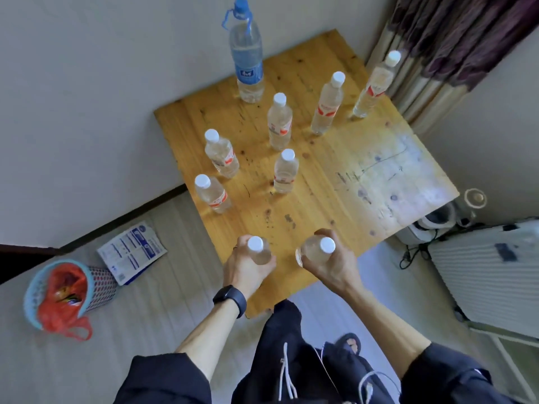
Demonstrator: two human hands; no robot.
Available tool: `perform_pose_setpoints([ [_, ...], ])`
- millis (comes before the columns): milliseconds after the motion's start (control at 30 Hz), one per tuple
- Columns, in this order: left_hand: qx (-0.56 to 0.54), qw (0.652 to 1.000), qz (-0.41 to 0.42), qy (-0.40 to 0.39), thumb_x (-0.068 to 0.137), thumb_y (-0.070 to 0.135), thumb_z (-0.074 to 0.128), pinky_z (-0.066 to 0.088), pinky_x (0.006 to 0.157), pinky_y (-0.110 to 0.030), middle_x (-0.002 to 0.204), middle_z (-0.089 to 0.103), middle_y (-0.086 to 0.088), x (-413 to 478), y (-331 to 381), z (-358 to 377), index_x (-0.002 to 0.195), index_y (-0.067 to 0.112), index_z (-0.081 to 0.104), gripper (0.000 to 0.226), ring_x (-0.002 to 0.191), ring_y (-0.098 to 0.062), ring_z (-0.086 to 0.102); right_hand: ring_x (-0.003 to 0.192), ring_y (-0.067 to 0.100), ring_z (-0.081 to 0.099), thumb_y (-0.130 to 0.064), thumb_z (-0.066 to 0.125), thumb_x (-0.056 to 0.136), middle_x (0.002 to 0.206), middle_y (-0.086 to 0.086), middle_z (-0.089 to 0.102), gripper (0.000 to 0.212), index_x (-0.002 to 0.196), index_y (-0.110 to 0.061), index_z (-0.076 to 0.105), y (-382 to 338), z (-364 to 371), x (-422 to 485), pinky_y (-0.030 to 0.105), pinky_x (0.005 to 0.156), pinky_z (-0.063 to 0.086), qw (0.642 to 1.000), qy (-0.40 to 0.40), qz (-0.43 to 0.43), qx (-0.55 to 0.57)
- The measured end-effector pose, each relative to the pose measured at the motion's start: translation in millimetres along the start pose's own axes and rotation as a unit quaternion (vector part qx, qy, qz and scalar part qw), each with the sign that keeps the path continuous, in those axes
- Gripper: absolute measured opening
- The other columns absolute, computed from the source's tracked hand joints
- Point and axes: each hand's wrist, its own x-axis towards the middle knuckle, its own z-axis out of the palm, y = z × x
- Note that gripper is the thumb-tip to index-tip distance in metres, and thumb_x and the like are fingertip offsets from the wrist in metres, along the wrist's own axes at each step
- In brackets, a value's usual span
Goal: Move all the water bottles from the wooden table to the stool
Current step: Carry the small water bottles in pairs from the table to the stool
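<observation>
Far left on the floor: a blue basket [30, 293] lined with a red plastic bag [62, 298], and beside it a printed white-and-blue packet [131, 252] lying flat. The wooden table [364, 182] fills the middle of the view, its surface scuffed and stained on the right half. Left hand [248, 266], with a dark watch [230, 298] on the wrist, is over the table's near edge, fingers wrapped round a small bottle [258, 250]; the white cap pokes up above the thumb and forefinger, the body sits inside the curl of the fingers, palm behind it. Right hand [329, 263] close beside, fingers clenched round a second small bottle [316, 252], which leans toward the left hand (cap up and to the right, base mostly hidden in the grip). Whether either bottle touches the tabletop cannot be told. Upright on the table: two white-capped bottles near the left edge [214, 196] and [223, 156], two in the middle [285, 172] and [280, 123], a tall blue-capped bottle [248, 56] at the far side by the wall, then two more toward the far right corner [328, 103] and [374, 84]. Right of the table, a patterned curtain [455, 33] and a white ribbed appliance [490, 275] on the floor.
</observation>
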Motion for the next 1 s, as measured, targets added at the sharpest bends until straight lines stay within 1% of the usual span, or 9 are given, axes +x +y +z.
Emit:
perform_pose_setpoints([
  [133,0.057,0.995,0.055,-0.053,0.070,0.052,0.076,0.038,0.062,-0.026,0.089,0.060,0.010,-32,25,35,0.114,0.028,0.046,0.058,0.077,-0.020,0.056,0.079,0.004,0.063,-0.043,0.081,0.071,0.090,-0.020,0.066,0.049,0.107,-0.045,0.048,51,-53,-66,0.028,0.063,0.053,0.995,0.079,0.057,0.037],
  [233,0.093,0.983,0.113,-0.111,0.070,0.052,0.074,0.039,0.063,-0.027,0.091,0.063,0.007,-55,59,73,0.115,0.028,0.044,0.059,0.077,-0.021,0.054,0.073,0.004,0.062,-0.047,0.079,0.070,0.082,-0.014,0.067,0.045,0.101,-0.049,0.046,90,-96,-115,0.024,0.061,0.050,0.979,0.162,0.112,0.061],
  [367,0.125,0.950,0.232,-0.164,0.067,0.052,0.076,0.039,0.065,-0.027,0.092,0.065,0.007,-102,116,137,0.108,0.032,0.046,0.054,0.090,-0.026,0.063,0.066,0.015,0.058,-0.046,0.078,0.065,0.073,-0.012,0.064,0.047,0.097,-0.048,0.044,149,-152,-181,0.032,0.063,0.050,0.937,0.282,0.185,0.087],
  [433,0.144,0.924,0.299,-0.189,0.068,0.052,0.076,0.039,0.065,-0.026,0.091,0.063,0.009,-132,150,172,0.106,0.034,0.044,0.053,0.091,-0.026,0.064,0.069,0.022,0.059,-0.047,0.079,0.064,0.073,-0.010,0.064,0.049,0.100,-0.042,0.046,178,-179,-215,0.035,0.063,0.051,0.913,0.337,0.213,0.084],
  [567,0.179,0.849,0.429,-0.251,0.066,0.056,0.073,0.047,0.067,-0.030,0.089,0.065,0.008,-201,218,253,0.102,0.036,0.042,0.051,0.088,-0.026,0.066,0.072,0.024,0.061,-0.043,0.081,0.061,0.075,-0.012,0.064,0.053,0.102,-0.037,0.049,239,-224,-291,0.035,0.066,0.052,0.856,0.432,0.266,0.104],
  [633,0.198,0.813,0.465,-0.289,0.066,0.056,0.072,0.044,0.068,-0.029,0.086,0.064,0.009,-245,249,293,0.098,0.037,0.040,0.050,0.087,-0.026,0.065,0.072,0.023,0.060,-0.042,0.081,0.060,0.076,-0.013,0.063,0.054,0.102,-0.037,0.048,267,-241,-331,0.034,0.066,0.051,0.819,0.475,0.300,0.114],
  [767,0.204,0.742,0.524,-0.364,0.063,0.056,0.074,0.046,0.069,-0.028,0.083,0.064,0.013,-338,302,357,0.096,0.033,0.043,0.051,0.081,-0.020,0.063,0.075,0.023,0.059,-0.042,0.082,0.065,0.075,-0.014,0.062,0.050,0.103,-0.035,0.051,304,-275,-406,0.030,0.067,0.049,0.724,0.553,0.388,0.141],
  [900,0.217,0.642,0.598,-0.428,0.064,0.055,0.076,0.049,0.070,-0.029,0.082,0.064,0.015,-425,342,415,0.098,0.035,0.044,0.051,0.077,-0.016,0.063,0.078,0.024,0.066,-0.051,0.080,0.063,0.075,-0.009,0.067,0.054,0.106,-0.036,0.052,336,-298,-466,0.030,0.068,0.053,0.620,0.621,0.454,0.156],
  [1000,0.221,0.569,0.637,-0.470,0.063,0.057,0.072,0.054,0.074,-0.032,0.081,0.066,0.013,-492,365,454,0.097,0.033,0.046,0.050,0.078,-0.016,0.066,0.080,0.022,0.066,-0.054,0.080,0.063,0.080,-0.011,0.069,0.055,0.107,-0.036,0.053,354,-316,-507,0.028,0.070,0.052,0.559,0.655,0.483,0.158],
])
